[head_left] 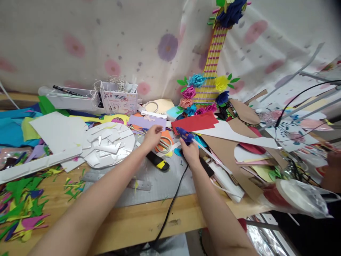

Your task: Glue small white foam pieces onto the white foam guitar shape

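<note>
My right hand (190, 149) is wrapped round a blue glue gun (184, 135), whose black cord (170, 206) runs down over the table's front edge. My left hand (153, 137) has its fingertips pinched together just left of the glue gun; what they hold, if anything, is too small to make out. Scissors with pale handles (164, 144) lie beside my left hand. Below them rests a black and yellow cutter (160, 163) on the grey mat (170, 188). Behind the glue gun lies a red sheet (195, 122).
A decorated guitar shape with paper flowers (213, 64) leans at the back. White boxes (119, 101) stand back left. A round white piece (106, 145), colourful scraps (29, 206) and a metal ruler (141, 184) lie left. Cardboard (226, 149) and another person's hand (334, 160) are right.
</note>
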Available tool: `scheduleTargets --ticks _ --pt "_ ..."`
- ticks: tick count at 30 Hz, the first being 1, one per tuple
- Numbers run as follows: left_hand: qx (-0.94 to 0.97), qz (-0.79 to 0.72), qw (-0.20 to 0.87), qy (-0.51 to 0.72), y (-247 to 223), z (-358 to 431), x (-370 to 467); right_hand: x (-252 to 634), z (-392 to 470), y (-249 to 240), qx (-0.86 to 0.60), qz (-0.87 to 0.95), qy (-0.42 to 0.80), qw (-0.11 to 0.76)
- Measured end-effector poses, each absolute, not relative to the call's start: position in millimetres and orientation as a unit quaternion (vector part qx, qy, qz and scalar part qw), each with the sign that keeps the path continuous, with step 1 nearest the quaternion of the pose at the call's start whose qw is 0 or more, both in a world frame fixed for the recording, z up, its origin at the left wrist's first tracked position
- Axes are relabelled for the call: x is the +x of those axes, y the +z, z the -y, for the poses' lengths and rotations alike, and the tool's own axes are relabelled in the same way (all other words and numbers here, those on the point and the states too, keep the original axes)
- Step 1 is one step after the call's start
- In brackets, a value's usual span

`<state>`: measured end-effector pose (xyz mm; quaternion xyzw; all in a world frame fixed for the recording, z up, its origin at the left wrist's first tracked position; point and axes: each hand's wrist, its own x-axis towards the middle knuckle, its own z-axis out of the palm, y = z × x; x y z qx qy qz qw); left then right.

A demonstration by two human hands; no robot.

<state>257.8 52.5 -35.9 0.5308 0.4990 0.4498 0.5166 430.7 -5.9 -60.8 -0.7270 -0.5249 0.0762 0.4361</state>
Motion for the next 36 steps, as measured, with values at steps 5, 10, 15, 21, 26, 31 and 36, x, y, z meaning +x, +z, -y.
scheduleTargets --ticks 5,10,15,21,26,31,36 --pt "0.579 -0.534 0.384 0.482 -21 -36 152 416 8 -70 -0.773 0.55 -0.039 0.314" --pt "0.576 -0.624 0.296 0.437 2 -10 59 406 5 -80 -0.791 0.551 -0.063 0.258" --pt "0.627 -0.689 0.186 0.312 1 9 -10 397 1 -82 -0.808 0.54 -0.068 0.224" --pt "0.712 -0.697 0.077 0.022 -23 13 -29 399 8 -78 -0.823 0.538 -0.069 0.169" --pt "0.703 -0.708 0.069 -0.013 -30 7 -21 404 14 -80 -0.803 0.567 -0.066 0.172" --pt "0.688 -0.72 0.084 0.031 -26 9 -17 404 15 -81 -0.803 0.552 -0.067 0.215" --pt "0.684 -0.717 0.122 0.058 -20 20 -3 406 15 -80 -0.808 0.548 -0.065 0.205"
